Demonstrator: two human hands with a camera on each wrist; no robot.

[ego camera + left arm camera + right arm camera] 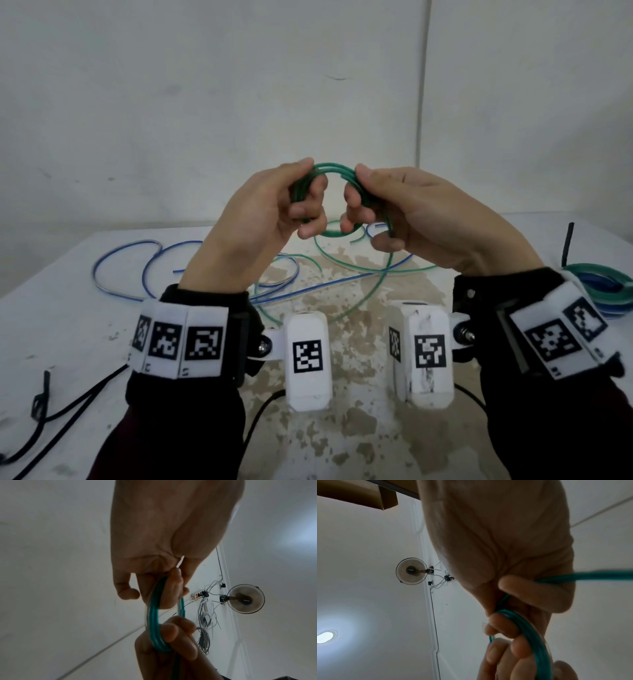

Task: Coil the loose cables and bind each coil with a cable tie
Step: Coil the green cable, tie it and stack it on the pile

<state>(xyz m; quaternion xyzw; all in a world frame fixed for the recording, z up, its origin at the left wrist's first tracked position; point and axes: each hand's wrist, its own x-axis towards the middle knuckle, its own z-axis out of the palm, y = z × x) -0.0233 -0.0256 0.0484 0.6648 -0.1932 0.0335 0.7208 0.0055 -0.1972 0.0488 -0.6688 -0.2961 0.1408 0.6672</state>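
Both the left hand [270, 212] and right hand [404, 212] clasp the green cable coil [337, 171] mid-winding; feeding in its loose tail [373, 284] likely comes next.

No readable text, brand, number or sign anywhere. Black-and-white square code markers [202, 343] only, printed on white wrist-band blocks and on two white camera housings [307, 359] between the wrists; patterns, not letters. Fan hub [410, 569] marking too blurred to read.

Wall fan [245, 598] beside power strip [197, 595], grey wire bundle [204, 641] hanging below; ceiling light [324, 637] lit.
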